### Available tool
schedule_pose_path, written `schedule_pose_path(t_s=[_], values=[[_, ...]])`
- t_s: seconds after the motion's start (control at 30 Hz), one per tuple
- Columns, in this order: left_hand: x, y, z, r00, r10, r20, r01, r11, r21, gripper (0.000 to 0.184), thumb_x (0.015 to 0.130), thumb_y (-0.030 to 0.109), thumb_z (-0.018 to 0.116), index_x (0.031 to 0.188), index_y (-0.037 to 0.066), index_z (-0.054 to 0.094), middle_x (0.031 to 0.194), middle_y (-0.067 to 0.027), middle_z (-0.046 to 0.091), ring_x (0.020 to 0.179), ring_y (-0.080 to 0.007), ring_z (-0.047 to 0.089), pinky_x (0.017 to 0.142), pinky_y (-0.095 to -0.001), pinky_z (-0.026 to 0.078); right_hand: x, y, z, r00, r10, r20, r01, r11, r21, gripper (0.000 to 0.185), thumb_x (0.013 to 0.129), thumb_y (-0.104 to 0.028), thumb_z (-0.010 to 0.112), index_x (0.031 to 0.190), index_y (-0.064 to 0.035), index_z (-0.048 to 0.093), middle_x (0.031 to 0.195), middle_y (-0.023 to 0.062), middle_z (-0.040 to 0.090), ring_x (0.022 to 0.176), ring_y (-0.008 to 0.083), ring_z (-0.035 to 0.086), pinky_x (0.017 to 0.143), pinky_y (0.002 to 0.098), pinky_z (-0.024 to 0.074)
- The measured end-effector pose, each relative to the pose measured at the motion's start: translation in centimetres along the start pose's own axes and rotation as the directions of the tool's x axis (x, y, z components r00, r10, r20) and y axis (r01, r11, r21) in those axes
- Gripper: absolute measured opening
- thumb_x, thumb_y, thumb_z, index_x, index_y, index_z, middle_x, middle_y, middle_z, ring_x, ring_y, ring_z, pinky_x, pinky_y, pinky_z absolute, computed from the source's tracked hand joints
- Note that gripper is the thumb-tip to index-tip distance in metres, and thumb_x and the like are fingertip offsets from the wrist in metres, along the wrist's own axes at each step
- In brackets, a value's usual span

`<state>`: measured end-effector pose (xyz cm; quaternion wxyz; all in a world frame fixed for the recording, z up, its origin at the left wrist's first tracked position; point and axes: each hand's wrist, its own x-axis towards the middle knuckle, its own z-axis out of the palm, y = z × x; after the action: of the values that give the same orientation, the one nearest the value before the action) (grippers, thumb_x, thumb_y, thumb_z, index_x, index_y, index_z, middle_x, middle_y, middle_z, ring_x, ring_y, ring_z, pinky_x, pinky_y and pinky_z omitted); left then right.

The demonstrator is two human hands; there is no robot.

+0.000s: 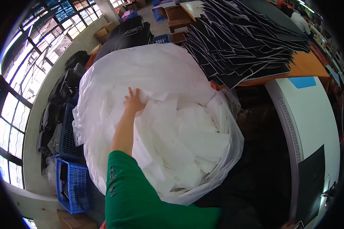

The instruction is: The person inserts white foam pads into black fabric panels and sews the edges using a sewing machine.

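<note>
A large translucent plastic bag [141, 65] stands open in the middle, filled with loose white sheets [183, 133]. My left hand [134, 101], at the end of a green sleeve, reaches into the bag's far left part. Its fingers are spread over the white pieces, and nothing is seen gripped in it. At the bottom right edge, my right hand [289, 225] shows only in a small part, beside a black sheet [311, 183] on the white table. Its fingers are too cut off and dark to read.
Stacked black sheets [244, 42] lie on an orange surface [307, 66] at the back right. The white table [317, 114] carries a ruler scale. Blue crates [78, 187] stand at the left below windows. A person [300, 22] is far off at the upper right.
</note>
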<state>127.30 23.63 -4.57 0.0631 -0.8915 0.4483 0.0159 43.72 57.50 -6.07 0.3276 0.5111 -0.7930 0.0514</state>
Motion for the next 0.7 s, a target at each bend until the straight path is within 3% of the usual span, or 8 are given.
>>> schedule_pose_path(t_s=[0.2,0.27,0.37,0.43,0.47,0.5,0.53,0.7], values=[[11.1,-6.8,7.9,0.972,0.021,-0.236,-0.066,0.981,-0.184,0.069,0.085,0.042,0.067,0.146,0.020,0.044,0.154,-0.0161,0.036,0.132,-0.0381,0.047,0.102,-0.0519,0.044,-0.4,1.1,1.6,0.999,0.007,-0.033,-0.001,0.983,0.182,0.028,0.099,-0.014,0.051,0.096,0.0089,0.067,0.083,0.0333,0.063,0.075,0.0510,0.059,0.065,0.0510,0.0484],[17.6,-11.3,13.2,0.812,0.018,-0.584,-0.581,-0.076,-0.810,0.049,0.106,0.040,0.042,0.138,0.004,0.054,0.127,-0.0069,0.061,0.115,-0.0192,0.055,0.103,-0.0335,0.046,-0.6,0.7,1.1,0.999,0.037,-0.008,-0.035,0.980,0.198,0.028,0.099,-0.014,0.051,0.095,0.0087,0.067,0.082,0.0330,0.063,0.074,0.0510,0.059,0.065,0.0513,0.0479],[14.5,-10.6,14.0,0.851,0.139,-0.507,-0.526,0.207,-0.825,0.048,0.100,0.035,0.050,0.140,0.009,0.052,0.130,-0.0110,0.059,0.120,-0.0233,0.054,0.104,-0.0380,0.045,-0.2,-0.1,2.0,0.996,0.083,0.038,-0.090,0.967,0.240,0.027,0.099,-0.014,0.051,0.092,0.0082,0.066,0.080,0.0325,0.062,0.072,0.0511,0.058,0.064,0.0519,0.0469],[8.2,-4.9,10.3,0.892,0.241,-0.383,-0.453,0.462,-0.763,0.052,0.094,0.030,0.059,0.142,0.013,0.050,0.134,-0.0152,0.057,0.125,-0.0275,0.053,0.104,-0.0425,0.044,0.2,0.2,4.6,0.913,0.052,-0.405,0.253,0.707,0.660,0.027,0.098,-0.014,0.052,0.091,0.0077,0.066,0.079,0.0327,0.062,0.072,0.0514,0.058,0.065,0.0522,0.0471],[0.2,-0.8,6.2,0.734,0.455,-0.505,-0.561,0.825,-0.072,0.048,0.094,0.024,0.056,0.141,0.012,0.050,0.132,-0.0109,0.058,0.122,-0.0267,0.054,0.104,-0.0419,0.044,0.4,0.6,5.5,0.802,0.130,-0.583,0.458,0.494,0.739,0.027,0.098,-0.015,0.052,0.091,0.0074,0.066,0.079,0.0327,0.061,0.072,0.0515,0.057,0.065,0.0523,0.0471],[-0.2,0.8,8.0,0.789,0.554,-0.267,-0.551,0.445,-0.706,0.048,0.093,0.021,0.055,0.140,0.011,0.050,0.133,-0.0098,0.058,0.122,-0.0268,0.054,0.105,-0.0428,0.043,0.7,0.6,4.8,0.804,0.119,-0.583,0.467,0.481,0.742,0.027,0.098,-0.015,0.052,0.091,0.0074,0.066,0.079,0.0327,0.061,0.072,0.0515,0.057,0.065,0.0523,0.0471],[-4.2,4.5,8.3,0.663,0.609,-0.436,-0.697,0.714,-0.061,0.043,0.093,0.020,0.054,0.134,0.012,0.056,0.127,-0.0095,0.061,0.120,-0.0265,0.056,0.105,-0.0431,0.043,0.6,0.1,3.2,0.918,0.035,-0.395,0.259,0.701,0.664,0.027,0.098,-0.015,0.052,0.091,0.0074,0.066,0.080,0.0328,0.061,0.072,0.0515,0.057,0.065,0.0526,0.0471],[-17.2,15.1,5.7,0.732,0.629,-0.262,-0.649,0.761,0.013,0.026,0.090,0.019,0.055,0.112,0.010,0.065,0.107,-0.0157,0.065,0.104,-0.0342,0.061,0.093,-0.0508,0.046,-0.4,0.4,1.1,0.992,0.080,0.100,-0.098,0.976,0.193,0.028,0.098,-0.015,0.051,0.093,0.0075,0.066,0.083,0.0330,0.063,0.074,0.0514,0.058,0.068,0.0530,0.0481]])
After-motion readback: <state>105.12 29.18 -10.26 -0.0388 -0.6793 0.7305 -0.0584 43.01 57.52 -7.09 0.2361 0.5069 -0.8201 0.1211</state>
